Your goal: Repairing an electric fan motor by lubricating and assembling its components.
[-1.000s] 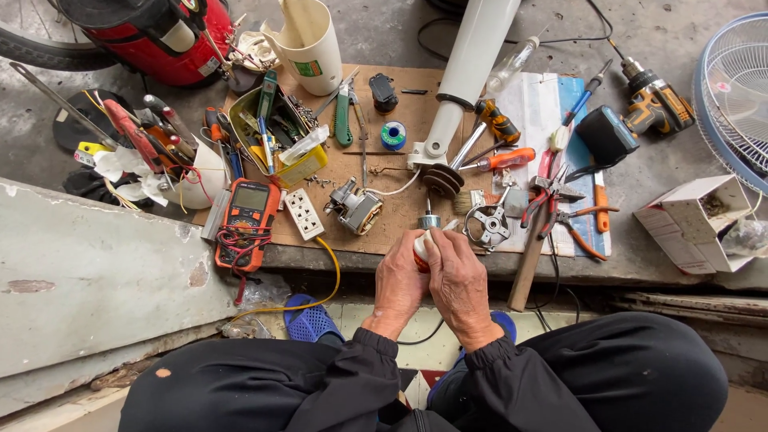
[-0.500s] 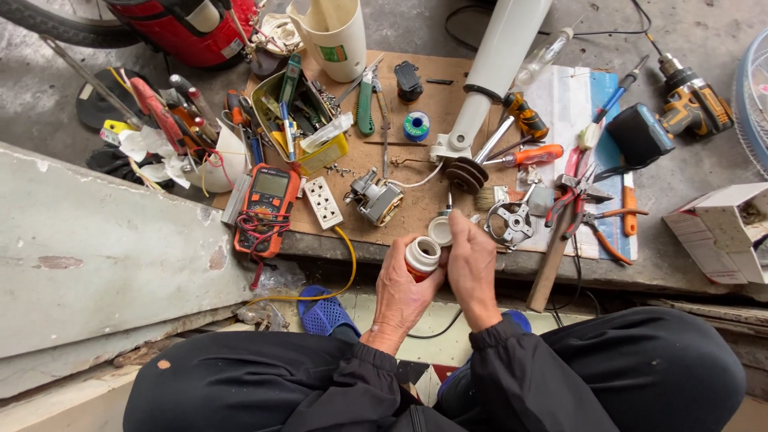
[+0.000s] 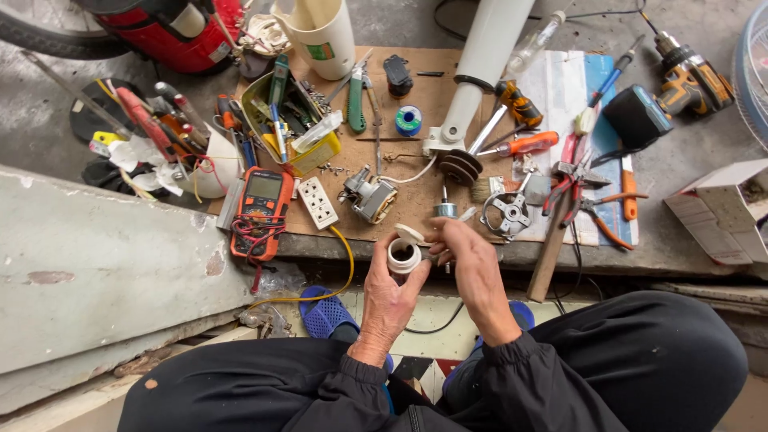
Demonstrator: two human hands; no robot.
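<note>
Nearest the camera, at the bottom of the frame, two dark sleeves rise from the person's lap to meet just below centre. The left hand (image 3: 390, 294) is curled around a small white jar (image 3: 403, 259), holding it upright with its open mouth showing. The right hand (image 3: 472, 268) comes in from the right, wrist bent, its fingertips (image 3: 441, 240) pinched on the jar's round white lid (image 3: 410, 234), which sits tilted at the jar's upper rim, touching or just above it; whether it is hinged there cannot be told. By the look of it, the step in hand is opening the jar to get at what is inside, and a next move would call for a steady left grip while the right hand lifts the lid aside. The contents are too dark to make out. Just beyond the hands lies the near edge of the brown work board (image 3: 416, 88); on it are a small motor part (image 3: 370, 196), a white socket block (image 3: 318, 202) with a yellow cord, and an orange multimeter (image 3: 261, 210) at centre left. Farther up are a white fan column (image 3: 488, 56), screwdrivers and pliers, and a yellow cordless drill (image 3: 680, 84) at upper right.
</note>
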